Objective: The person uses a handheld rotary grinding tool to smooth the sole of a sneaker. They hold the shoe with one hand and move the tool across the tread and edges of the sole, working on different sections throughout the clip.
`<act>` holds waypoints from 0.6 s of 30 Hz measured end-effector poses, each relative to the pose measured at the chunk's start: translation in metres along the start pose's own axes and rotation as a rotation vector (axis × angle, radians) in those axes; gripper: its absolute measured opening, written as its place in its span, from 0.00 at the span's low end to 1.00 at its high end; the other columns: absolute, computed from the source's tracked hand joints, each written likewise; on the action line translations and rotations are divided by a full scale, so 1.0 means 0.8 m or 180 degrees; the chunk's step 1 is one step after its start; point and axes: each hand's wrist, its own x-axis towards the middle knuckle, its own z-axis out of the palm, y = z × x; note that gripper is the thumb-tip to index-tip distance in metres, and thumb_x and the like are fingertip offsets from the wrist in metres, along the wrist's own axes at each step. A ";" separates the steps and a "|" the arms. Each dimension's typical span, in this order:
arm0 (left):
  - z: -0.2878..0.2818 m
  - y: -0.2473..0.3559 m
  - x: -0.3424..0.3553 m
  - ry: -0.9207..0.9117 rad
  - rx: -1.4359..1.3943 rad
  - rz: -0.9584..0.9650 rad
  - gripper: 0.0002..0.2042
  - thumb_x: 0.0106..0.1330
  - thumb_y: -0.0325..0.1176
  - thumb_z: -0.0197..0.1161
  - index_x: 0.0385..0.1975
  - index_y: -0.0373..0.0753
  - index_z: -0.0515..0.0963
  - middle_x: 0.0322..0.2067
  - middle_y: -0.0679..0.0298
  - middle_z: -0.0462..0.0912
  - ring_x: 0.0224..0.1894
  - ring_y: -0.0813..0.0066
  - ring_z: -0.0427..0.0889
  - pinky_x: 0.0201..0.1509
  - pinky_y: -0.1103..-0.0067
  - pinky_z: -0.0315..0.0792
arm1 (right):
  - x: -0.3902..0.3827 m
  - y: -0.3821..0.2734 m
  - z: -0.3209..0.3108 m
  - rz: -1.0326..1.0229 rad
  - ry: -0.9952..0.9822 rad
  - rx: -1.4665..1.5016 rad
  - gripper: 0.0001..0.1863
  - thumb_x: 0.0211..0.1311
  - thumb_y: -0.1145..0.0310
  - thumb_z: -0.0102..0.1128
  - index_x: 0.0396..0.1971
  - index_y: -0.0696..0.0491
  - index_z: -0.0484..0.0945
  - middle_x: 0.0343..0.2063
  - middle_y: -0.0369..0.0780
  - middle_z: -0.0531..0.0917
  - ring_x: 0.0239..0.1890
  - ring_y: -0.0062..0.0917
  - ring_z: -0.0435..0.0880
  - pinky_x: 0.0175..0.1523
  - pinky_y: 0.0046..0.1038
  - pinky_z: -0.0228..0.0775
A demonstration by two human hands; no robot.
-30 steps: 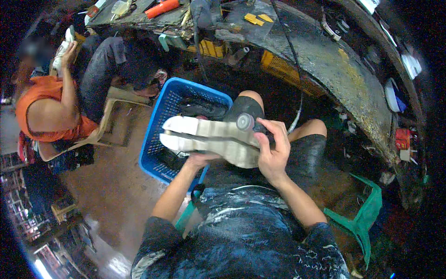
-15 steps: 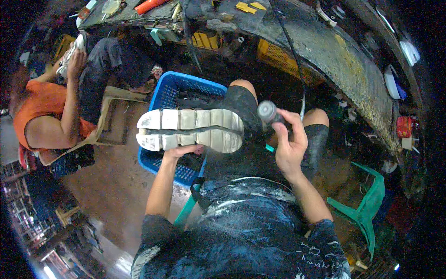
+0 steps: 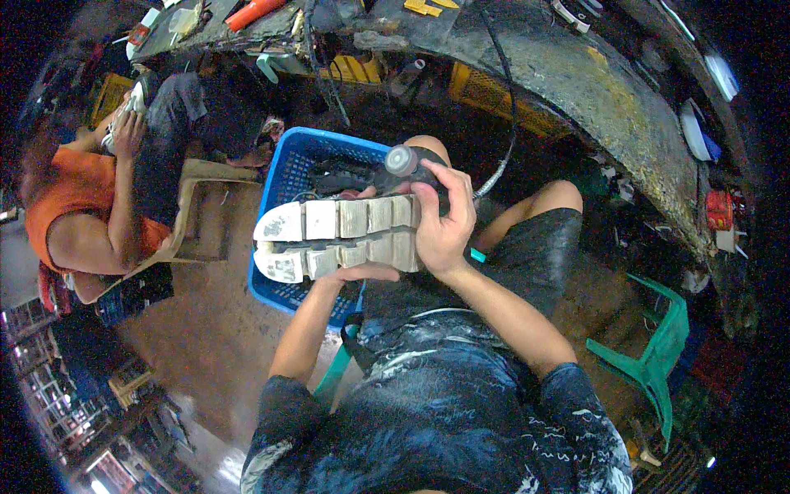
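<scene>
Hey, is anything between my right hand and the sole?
Nothing visible: your right hand overlaps the sole at its right end, though contact is unclear. The tool in that hand shows above the sole's upper edge.

Two hands are holding things: one left hand [image 3: 362, 272] is supporting one shoe [image 3: 336, 221], and one right hand [image 3: 444, 218] is gripping one dark, round-ended tool [image 3: 401, 160]. One blue basket [image 3: 295, 169] is standing below. On the left, one co-worker [image 3: 78, 193] and one beige chair [image 3: 188, 216] are showing; on the right, one green stool [image 3: 652, 369]. At the far side, one bench [image 3: 568, 90] is bearing one orange tube [image 3: 253, 12]; at least two yellow crates [image 3: 504, 103] are sitting beneath.
</scene>
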 end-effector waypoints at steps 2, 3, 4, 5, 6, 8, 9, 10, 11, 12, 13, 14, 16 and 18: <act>0.011 -0.012 -0.008 0.0315 -0.0690 -0.0006 0.65 0.42 0.51 0.92 0.82 0.47 0.55 0.77 0.58 0.68 0.80 0.56 0.64 0.85 0.55 0.57 | 0.009 -0.003 -0.008 -0.0008 -0.0049 0.0016 0.14 0.66 0.73 0.72 0.50 0.55 0.86 0.46 0.43 0.88 0.51 0.40 0.85 0.62 0.39 0.74; 0.014 -0.016 -0.010 0.0359 -0.0971 -0.0105 0.67 0.42 0.48 0.93 0.82 0.46 0.53 0.76 0.58 0.68 0.79 0.56 0.66 0.84 0.54 0.59 | 0.012 -0.008 -0.019 0.0209 -0.0216 -0.0010 0.13 0.65 0.74 0.72 0.49 0.55 0.87 0.46 0.43 0.89 0.52 0.40 0.85 0.62 0.39 0.74; 0.013 -0.018 -0.009 0.0511 -0.1359 -0.0022 0.68 0.41 0.45 0.94 0.83 0.46 0.51 0.76 0.58 0.69 0.78 0.55 0.67 0.84 0.53 0.60 | 0.017 -0.012 -0.030 0.0164 -0.0282 -0.0046 0.13 0.65 0.75 0.72 0.49 0.56 0.88 0.46 0.43 0.88 0.51 0.38 0.85 0.60 0.37 0.75; 0.011 -0.017 -0.009 0.0636 -0.1660 -0.0064 0.67 0.41 0.43 0.93 0.83 0.46 0.51 0.76 0.57 0.68 0.78 0.53 0.68 0.83 0.51 0.61 | 0.021 -0.020 -0.047 0.0341 -0.0422 0.0017 0.14 0.65 0.75 0.73 0.50 0.56 0.88 0.45 0.44 0.88 0.50 0.37 0.86 0.59 0.35 0.76; 0.007 -0.014 -0.008 0.0743 -0.2073 -0.0020 0.66 0.42 0.40 0.93 0.82 0.47 0.52 0.76 0.56 0.68 0.77 0.51 0.69 0.83 0.50 0.62 | 0.024 -0.029 -0.068 0.0517 -0.0576 0.0083 0.14 0.65 0.75 0.73 0.50 0.57 0.88 0.45 0.44 0.88 0.49 0.36 0.86 0.58 0.34 0.76; 0.001 0.000 -0.003 0.0958 -0.3232 -0.0388 0.63 0.44 0.36 0.89 0.82 0.54 0.52 0.77 0.53 0.64 0.80 0.47 0.63 0.82 0.44 0.59 | 0.027 -0.050 -0.106 0.0594 -0.0857 -0.0012 0.15 0.65 0.76 0.73 0.51 0.57 0.88 0.44 0.44 0.88 0.47 0.34 0.86 0.57 0.32 0.76; -0.002 0.010 0.001 0.0829 -0.3671 -0.0260 0.62 0.46 0.34 0.88 0.82 0.57 0.52 0.78 0.52 0.62 0.81 0.45 0.60 0.82 0.41 0.57 | 0.025 -0.061 -0.123 0.0710 -0.1006 -0.0154 0.15 0.64 0.77 0.73 0.51 0.57 0.88 0.43 0.44 0.88 0.46 0.35 0.86 0.57 0.32 0.76; -0.004 0.022 0.003 0.0922 -0.3793 -0.0359 0.61 0.46 0.35 0.88 0.82 0.58 0.52 0.78 0.52 0.61 0.82 0.44 0.59 0.82 0.39 0.57 | 0.024 -0.069 -0.133 0.0578 -0.1058 -0.0218 0.15 0.63 0.76 0.74 0.49 0.57 0.89 0.41 0.44 0.89 0.45 0.36 0.86 0.55 0.34 0.76; -0.004 0.035 0.006 0.1020 -0.3914 -0.0456 0.61 0.47 0.36 0.88 0.82 0.58 0.53 0.78 0.51 0.61 0.82 0.43 0.58 0.82 0.37 0.56 | 0.025 -0.073 -0.141 0.0335 -0.1156 -0.0392 0.15 0.62 0.76 0.75 0.49 0.57 0.89 0.41 0.44 0.89 0.44 0.36 0.86 0.54 0.34 0.75; -0.007 0.048 0.007 0.1526 -0.4145 -0.1167 0.60 0.47 0.36 0.88 0.81 0.58 0.53 0.78 0.51 0.61 0.83 0.42 0.57 0.81 0.36 0.56 | 0.026 -0.077 -0.148 0.0093 -0.1249 -0.0591 0.16 0.61 0.75 0.75 0.49 0.58 0.89 0.41 0.44 0.89 0.44 0.37 0.86 0.53 0.35 0.74; -0.008 0.061 0.010 0.1595 -0.4212 -0.1429 0.60 0.47 0.36 0.89 0.81 0.58 0.54 0.78 0.50 0.61 0.83 0.40 0.57 0.81 0.35 0.57 | 0.027 -0.079 -0.150 0.0033 -0.1243 -0.0573 0.16 0.60 0.75 0.76 0.49 0.57 0.89 0.41 0.44 0.90 0.44 0.37 0.86 0.53 0.35 0.74; -0.010 0.073 0.013 0.1671 -0.4284 -0.1689 0.60 0.47 0.36 0.90 0.80 0.58 0.54 0.78 0.50 0.61 0.83 0.39 0.56 0.81 0.35 0.57 | 0.028 -0.079 -0.152 -0.0028 -0.1242 -0.0560 0.16 0.60 0.75 0.76 0.49 0.57 0.89 0.41 0.44 0.90 0.44 0.37 0.86 0.53 0.35 0.74; -0.012 0.094 0.017 0.1262 -0.4458 -0.1559 0.61 0.45 0.36 0.91 0.80 0.57 0.55 0.77 0.48 0.61 0.82 0.36 0.57 0.81 0.36 0.59 | 0.030 -0.081 -0.153 -0.0076 -0.1258 -0.0567 0.16 0.59 0.74 0.77 0.48 0.57 0.89 0.41 0.44 0.90 0.43 0.37 0.86 0.52 0.36 0.73; -0.012 0.108 0.021 0.1138 -0.4916 -0.1711 0.62 0.43 0.34 0.93 0.79 0.56 0.56 0.76 0.47 0.62 0.81 0.33 0.59 0.80 0.37 0.62 | 0.031 -0.082 -0.151 -0.0068 -0.1255 -0.0591 0.16 0.59 0.73 0.77 0.48 0.57 0.89 0.42 0.43 0.91 0.43 0.37 0.86 0.53 0.36 0.73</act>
